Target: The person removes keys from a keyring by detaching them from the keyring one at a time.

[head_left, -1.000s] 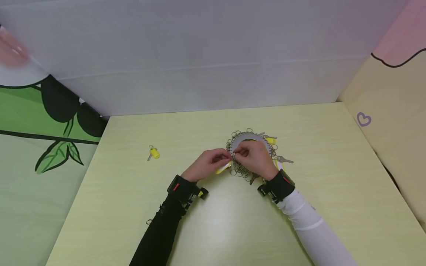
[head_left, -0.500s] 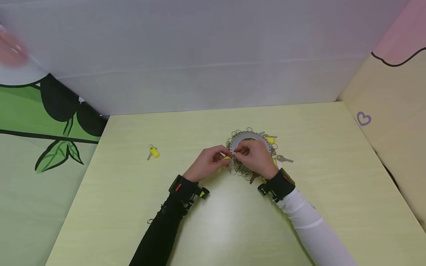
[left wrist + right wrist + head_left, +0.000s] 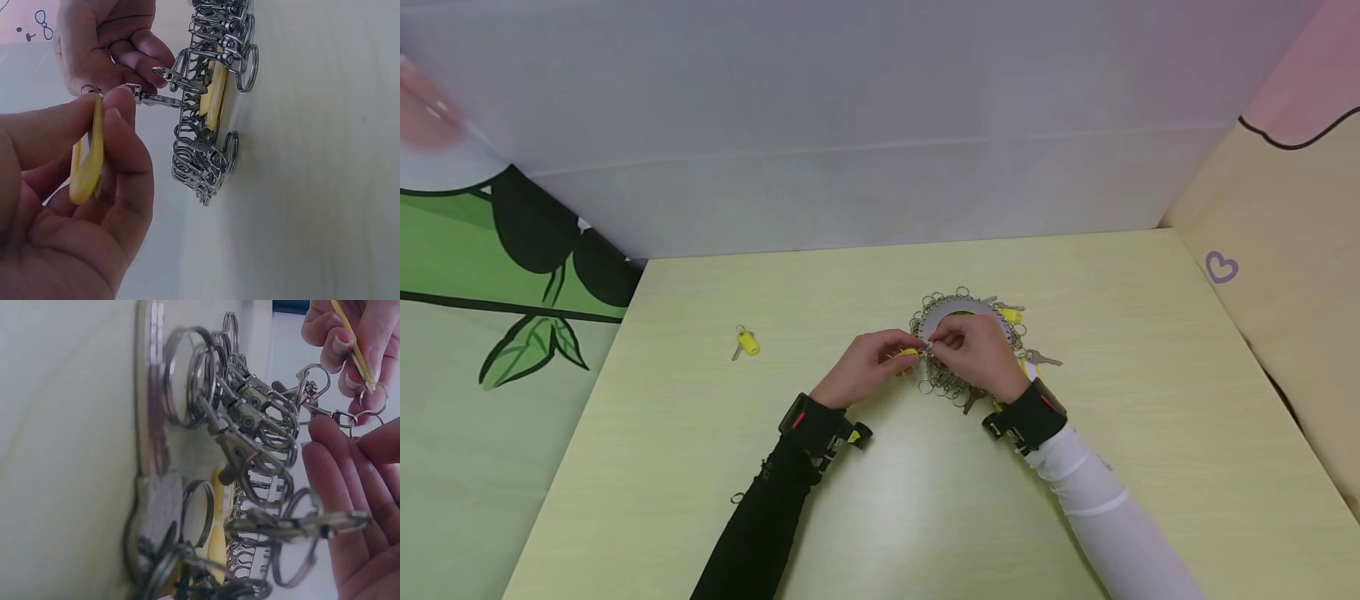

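My left hand (image 3: 865, 367) pinches a yellow key tag (image 3: 87, 178) between thumb and fingers, edge-on in the left wrist view. A thin split ring (image 3: 373, 400) sticks out of the tag's end. Beside it, my right hand (image 3: 981, 354) pinches a small metal snap clip (image 3: 153, 99) with thumb and fingertips. That clip is on the rim of a grey round key holder (image 3: 955, 310), hung all round with clips and rings. The tag's ring is right at the clip's end, and I cannot tell whether it is hooked in. The right hand covers part of the holder.
A key with a yellow tag (image 3: 748, 343) lies apart on the table's left. At the holder's right side are a yellow tag (image 3: 1011, 316) and a silver key (image 3: 1043, 358); a brownish key (image 3: 972, 402) lies at its front. A grey panel (image 3: 880, 192) stands behind the table.
The yellow tag in my left hand has been raised and turned up from below the fingers, its ring now near the clip. My right hand has hardly moved.
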